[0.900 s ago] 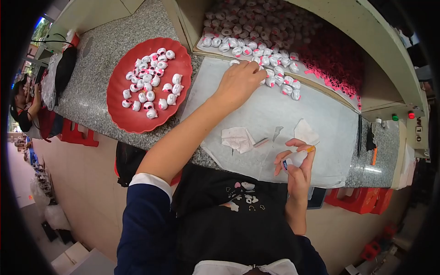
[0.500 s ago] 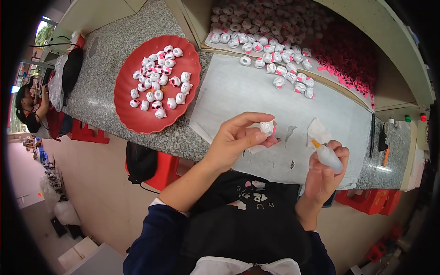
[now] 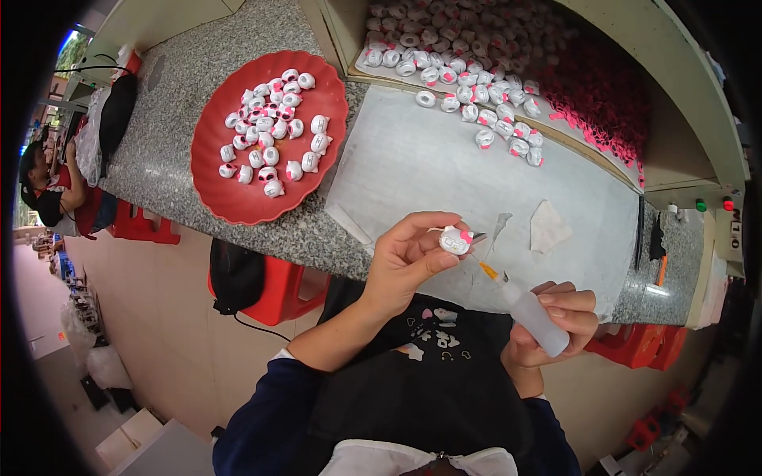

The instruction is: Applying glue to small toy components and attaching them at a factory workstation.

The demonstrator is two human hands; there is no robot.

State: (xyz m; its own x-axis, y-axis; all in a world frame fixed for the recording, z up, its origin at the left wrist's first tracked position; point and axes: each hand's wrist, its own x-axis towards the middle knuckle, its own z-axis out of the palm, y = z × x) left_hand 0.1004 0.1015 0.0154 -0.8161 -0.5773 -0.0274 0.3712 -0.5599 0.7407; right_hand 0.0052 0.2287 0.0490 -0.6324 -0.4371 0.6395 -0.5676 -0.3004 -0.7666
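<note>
My left hand (image 3: 413, 258) pinches a small white cat-head piece (image 3: 455, 241) with a pink bow between thumb and fingertips. Beside the bow a dark pointed tip (image 3: 479, 237) sticks out; the rest of that tool is hidden by the hand. My right hand (image 3: 559, 321) is wrapped round a translucent squeeze bottle (image 3: 536, 321) with an orange needle nozzle (image 3: 489, 270). The nozzle points up and left at the cat-head piece, a short gap from it. Both hands are over a white paper sheet (image 3: 444, 174) on the counter.
Left of the sheet, a red scalloped plate (image 3: 218, 186) bears many white cat heads. A shelf behind carries more white pieces (image 3: 468, 79) and a heap of pink bits (image 3: 591, 111). A crumpled white tissue (image 3: 549, 226) lies on the sheet. Another person (image 3: 55, 186) sits far left.
My right hand has lowered, and the bottle has tilted so its nozzle comes close to the cat head. My left hand has turned the piece, showing its front and bow.
</note>
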